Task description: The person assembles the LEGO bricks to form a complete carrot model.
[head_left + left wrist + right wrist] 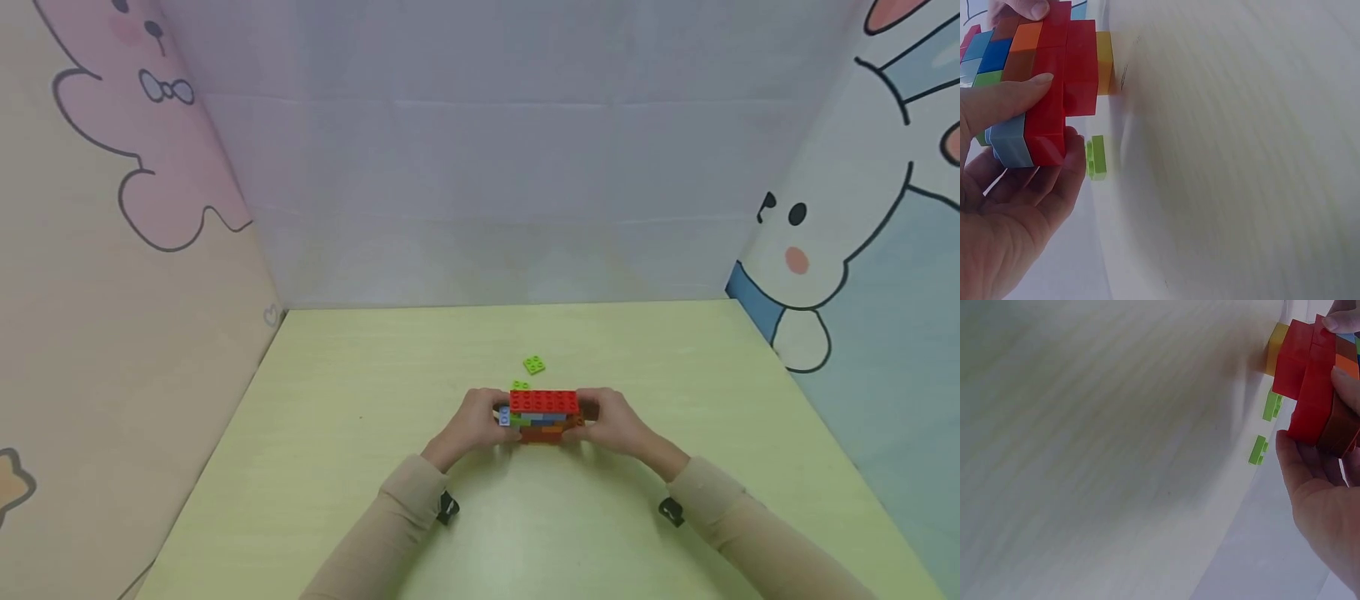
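Observation:
A built block of toy bricks (543, 402) sits between both hands near the middle of the table, its studded red top showing in the head view. My left hand (478, 418) grips its left end, thumb on the near side and fingers behind. At the opposite end, my right hand (611, 421) holds it the same way. The left wrist view shows rows of red, brown, orange, blue and green bricks, with a light blue brick (1011, 142) by the left fingers. A yellow brick (1275, 353) projects from the underside. Whether the block touches the table cannot be told.
Beyond the block a lime green four-stud brick (534, 364) lies on the pale table (360, 483). A second lime green brick (521, 385) is partly hidden behind the block. Fabric panels with cartoon animals enclose the back and sides.

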Demonstrator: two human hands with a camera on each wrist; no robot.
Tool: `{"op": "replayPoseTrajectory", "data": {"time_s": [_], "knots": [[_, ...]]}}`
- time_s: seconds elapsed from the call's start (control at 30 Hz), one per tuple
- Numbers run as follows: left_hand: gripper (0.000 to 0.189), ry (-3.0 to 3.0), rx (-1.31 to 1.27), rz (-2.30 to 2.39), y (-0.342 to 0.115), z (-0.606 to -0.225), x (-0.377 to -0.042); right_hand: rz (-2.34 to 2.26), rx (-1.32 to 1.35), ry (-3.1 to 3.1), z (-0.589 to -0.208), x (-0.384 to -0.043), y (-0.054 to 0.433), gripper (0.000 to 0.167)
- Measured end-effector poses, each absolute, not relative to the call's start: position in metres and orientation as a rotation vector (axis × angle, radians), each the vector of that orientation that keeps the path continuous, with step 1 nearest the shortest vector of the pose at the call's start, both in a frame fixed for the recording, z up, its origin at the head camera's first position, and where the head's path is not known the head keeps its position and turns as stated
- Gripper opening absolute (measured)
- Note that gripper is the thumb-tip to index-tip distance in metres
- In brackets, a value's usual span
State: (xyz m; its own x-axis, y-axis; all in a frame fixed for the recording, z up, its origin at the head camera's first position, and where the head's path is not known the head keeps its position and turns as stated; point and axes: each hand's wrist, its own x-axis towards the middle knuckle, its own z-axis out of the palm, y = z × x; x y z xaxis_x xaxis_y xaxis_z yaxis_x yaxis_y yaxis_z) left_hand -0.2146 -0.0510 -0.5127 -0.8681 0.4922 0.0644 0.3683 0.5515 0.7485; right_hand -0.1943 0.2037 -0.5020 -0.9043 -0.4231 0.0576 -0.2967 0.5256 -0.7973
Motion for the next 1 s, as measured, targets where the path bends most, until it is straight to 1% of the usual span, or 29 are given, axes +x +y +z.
{"op": "replayPoseTrajectory", "data": {"time_s": [0.27, 0.47, 0.7, 0.83, 1.0], "knots": [[0.037, 2.606, 0.675, 1.240, -0.050, -0.512, -0.214, -1.379, -0.598, 2.590, -0.502, -0.195, 0.202, 0.039], [0.036, 2.635, 0.687, 1.219, -0.051, -0.512, -0.213, -1.368, -0.587, 2.599, -0.500, -0.193, 0.201, 0.038], [0.037, 2.641, 0.673, 1.163, -0.061, -0.509, -0.214, -1.351, -0.573, 2.594, -0.499, -0.192, 0.201, 0.037], [0.042, 2.677, 0.665, 1.047, -0.070, -0.504, -0.218, -1.339, -0.555, 2.595, -0.497, -0.192, 0.203, 0.037], [0.041, 2.791, 0.605, 0.951, -0.077, -0.506, -0.229, -1.334, -0.549, 2.600, -0.497, -0.192, 0.206, 0.037]]}}
